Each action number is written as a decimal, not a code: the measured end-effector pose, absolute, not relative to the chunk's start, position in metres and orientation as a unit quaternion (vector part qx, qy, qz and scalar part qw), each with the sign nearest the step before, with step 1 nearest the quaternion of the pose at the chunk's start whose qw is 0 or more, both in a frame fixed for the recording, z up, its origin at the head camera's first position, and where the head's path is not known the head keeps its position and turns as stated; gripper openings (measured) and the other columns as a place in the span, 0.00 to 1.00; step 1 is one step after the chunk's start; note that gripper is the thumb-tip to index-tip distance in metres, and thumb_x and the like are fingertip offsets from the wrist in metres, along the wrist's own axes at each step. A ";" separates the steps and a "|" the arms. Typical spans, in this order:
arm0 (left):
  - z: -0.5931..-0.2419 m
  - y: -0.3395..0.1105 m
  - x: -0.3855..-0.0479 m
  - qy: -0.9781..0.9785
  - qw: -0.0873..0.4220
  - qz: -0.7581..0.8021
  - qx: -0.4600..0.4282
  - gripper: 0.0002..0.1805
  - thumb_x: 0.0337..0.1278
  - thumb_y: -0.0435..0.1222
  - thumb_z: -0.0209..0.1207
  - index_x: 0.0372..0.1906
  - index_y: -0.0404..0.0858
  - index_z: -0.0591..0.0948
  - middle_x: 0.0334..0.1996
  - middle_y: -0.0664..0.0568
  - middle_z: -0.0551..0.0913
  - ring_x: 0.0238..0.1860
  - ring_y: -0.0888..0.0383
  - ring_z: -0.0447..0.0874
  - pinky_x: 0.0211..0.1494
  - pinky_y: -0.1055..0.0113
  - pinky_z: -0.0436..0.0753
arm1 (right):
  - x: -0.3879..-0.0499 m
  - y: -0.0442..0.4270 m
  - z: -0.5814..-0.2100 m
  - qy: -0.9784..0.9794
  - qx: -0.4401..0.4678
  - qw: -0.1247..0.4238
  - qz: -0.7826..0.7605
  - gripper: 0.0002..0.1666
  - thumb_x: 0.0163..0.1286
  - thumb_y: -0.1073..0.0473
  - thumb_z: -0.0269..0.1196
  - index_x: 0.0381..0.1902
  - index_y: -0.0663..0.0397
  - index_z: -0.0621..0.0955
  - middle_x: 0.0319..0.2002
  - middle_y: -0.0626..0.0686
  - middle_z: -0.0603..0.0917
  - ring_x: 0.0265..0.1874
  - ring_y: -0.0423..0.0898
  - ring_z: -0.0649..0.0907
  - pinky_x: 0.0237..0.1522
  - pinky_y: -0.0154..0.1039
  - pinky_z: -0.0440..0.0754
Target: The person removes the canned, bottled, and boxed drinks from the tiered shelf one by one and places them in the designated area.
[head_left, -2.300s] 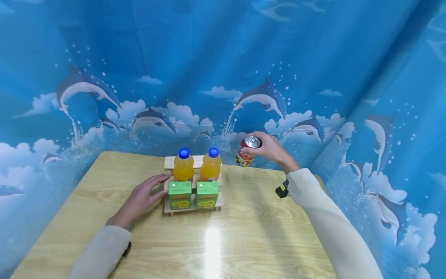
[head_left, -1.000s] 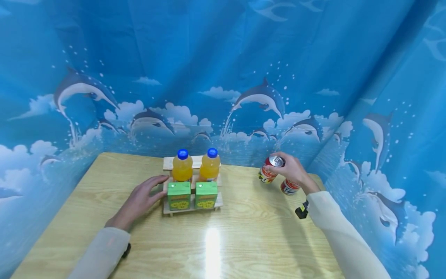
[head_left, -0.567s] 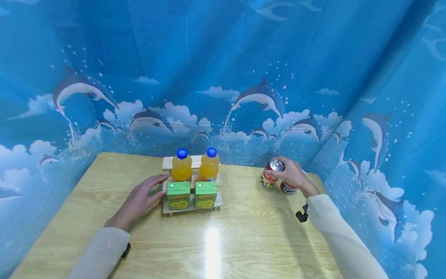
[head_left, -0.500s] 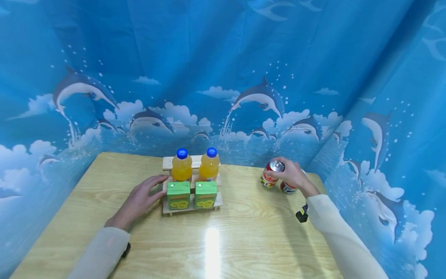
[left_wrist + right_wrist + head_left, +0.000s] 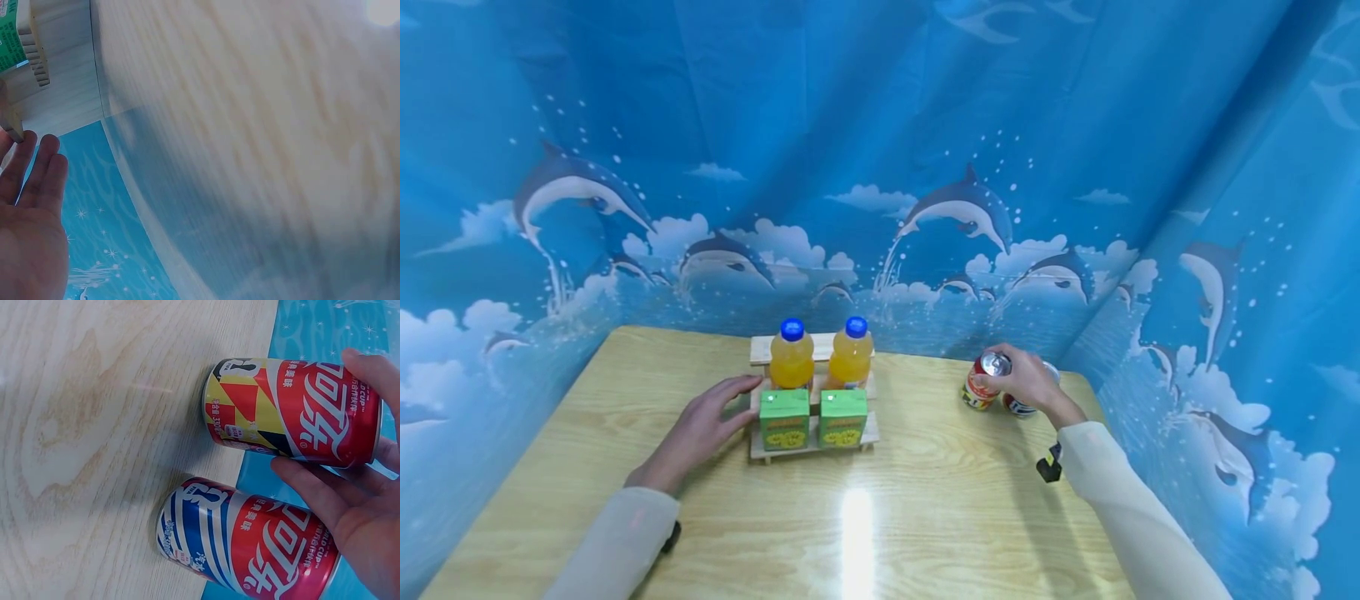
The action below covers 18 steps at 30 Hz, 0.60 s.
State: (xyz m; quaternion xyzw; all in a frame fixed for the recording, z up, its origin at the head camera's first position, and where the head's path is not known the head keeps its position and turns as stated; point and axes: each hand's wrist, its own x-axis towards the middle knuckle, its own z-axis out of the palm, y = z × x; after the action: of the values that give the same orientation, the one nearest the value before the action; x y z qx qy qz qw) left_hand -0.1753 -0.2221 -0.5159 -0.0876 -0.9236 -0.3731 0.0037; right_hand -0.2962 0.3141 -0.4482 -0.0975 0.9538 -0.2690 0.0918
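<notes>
At the back right of the table, my right hand grips a red cola can from above, thumb on one side and fingers on the other. The can stands upright, its base at the tabletop. Close beside it is a second red can with blue and white stripes, partly hidden behind the hand in the head view. My left hand rests against the left edge of a small wooden stepped rack, its visible fingers straight in the left wrist view. The rack bears two orange drink bottles and two green juice boxes.
The wood-grain table spreads in front of both hands. A blue dolphin-print curtain hangs close behind the table and along its right side.
My right hand has carried the cola can to the right from near the rack and lowered it beside the other can. The left hand stays at the rack.
</notes>
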 end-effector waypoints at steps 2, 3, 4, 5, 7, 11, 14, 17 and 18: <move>-0.516 -0.222 -0.175 -0.924 0.004 -0.373 -0.087 0.33 0.77 0.37 0.66 0.81 0.44 0.72 0.80 0.41 0.72 0.80 0.34 0.69 0.80 0.30 0.72 | -0.296 0.315 -0.450 0.954 -0.096 0.091 -0.267 0.43 0.74 0.40 0.73 0.76 0.59 0.75 0.62 0.68 0.85 0.55 0.61 0.88 0.48 0.52 0.92; -0.516 -0.222 -0.176 -0.924 0.004 -0.373 -0.087 0.33 0.77 0.37 0.66 0.81 0.43 0.72 0.80 0.41 0.72 0.80 0.34 0.69 0.80 0.30 0.72 | -0.296 0.315 -0.450 0.954 -0.096 0.091 -0.267 0.43 0.74 0.40 0.73 0.76 0.59 0.75 0.62 0.68 0.85 0.55 0.61 0.88 0.48 0.52 0.92; -0.516 -0.222 -0.176 -0.924 0.004 -0.373 -0.087 0.33 0.77 0.37 0.66 0.81 0.43 0.72 0.80 0.40 0.72 0.80 0.34 0.69 0.80 0.30 0.72 | -0.296 0.315 -0.450 0.954 -0.097 0.091 -0.267 0.44 0.74 0.41 0.73 0.76 0.60 0.75 0.62 0.69 0.85 0.56 0.61 0.88 0.48 0.52 0.93; -0.516 -0.222 -0.176 -0.924 0.005 -0.373 -0.088 0.33 0.77 0.37 0.66 0.81 0.43 0.72 0.80 0.40 0.72 0.80 0.33 0.69 0.80 0.30 0.72 | -0.296 0.315 -0.450 0.954 -0.098 0.091 -0.268 0.44 0.74 0.41 0.73 0.76 0.60 0.75 0.62 0.69 0.85 0.56 0.62 0.88 0.48 0.52 0.93; -0.516 -0.222 -0.175 -0.924 0.006 -0.372 -0.089 0.33 0.77 0.37 0.66 0.81 0.43 0.72 0.80 0.40 0.72 0.80 0.33 0.69 0.80 0.30 0.72 | -0.296 0.315 -0.450 0.954 -0.099 0.091 -0.268 0.44 0.74 0.41 0.73 0.76 0.60 0.74 0.62 0.69 0.85 0.56 0.62 0.88 0.48 0.52 0.93; -0.516 -0.222 -0.175 -0.924 0.008 -0.370 -0.091 0.33 0.76 0.37 0.67 0.81 0.43 0.72 0.80 0.40 0.72 0.80 0.33 0.70 0.80 0.30 0.72 | -0.296 0.316 -0.450 0.954 -0.096 0.097 -0.267 0.43 0.75 0.41 0.72 0.76 0.60 0.74 0.62 0.69 0.85 0.55 0.61 0.88 0.47 0.51 0.93; -0.516 -0.222 -0.176 -0.924 0.005 -0.373 -0.087 0.33 0.77 0.37 0.67 0.81 0.44 0.72 0.80 0.40 0.72 0.80 0.33 0.69 0.80 0.30 0.72 | -0.297 0.315 -0.449 0.954 -0.093 0.104 -0.265 0.44 0.75 0.40 0.72 0.77 0.60 0.73 0.63 0.69 0.85 0.56 0.61 0.88 0.47 0.50 0.92; -0.516 -0.222 -0.176 -0.923 -0.002 -0.377 -0.082 0.33 0.77 0.38 0.66 0.81 0.45 0.72 0.81 0.40 0.71 0.81 0.33 0.68 0.81 0.29 0.71 | -0.298 0.314 -0.448 0.953 -0.089 0.113 -0.266 0.45 0.75 0.39 0.71 0.78 0.59 0.73 0.64 0.69 0.84 0.56 0.61 0.88 0.48 0.51 0.92; -0.516 -0.222 -0.176 -0.922 -0.004 -0.378 -0.081 0.33 0.77 0.38 0.66 0.82 0.45 0.72 0.81 0.40 0.71 0.81 0.33 0.68 0.81 0.29 0.71 | -0.298 0.314 -0.448 0.953 -0.087 0.115 -0.265 0.45 0.75 0.39 0.71 0.78 0.59 0.73 0.64 0.69 0.84 0.57 0.61 0.87 0.48 0.51 0.92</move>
State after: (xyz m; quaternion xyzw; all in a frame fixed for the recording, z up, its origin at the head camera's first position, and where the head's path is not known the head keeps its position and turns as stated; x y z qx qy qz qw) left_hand -0.1757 -0.2222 -0.5161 -0.0805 -0.9225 -0.3776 -0.0038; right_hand -0.2982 0.3142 -0.4477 -0.0874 0.9532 -0.2655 0.1154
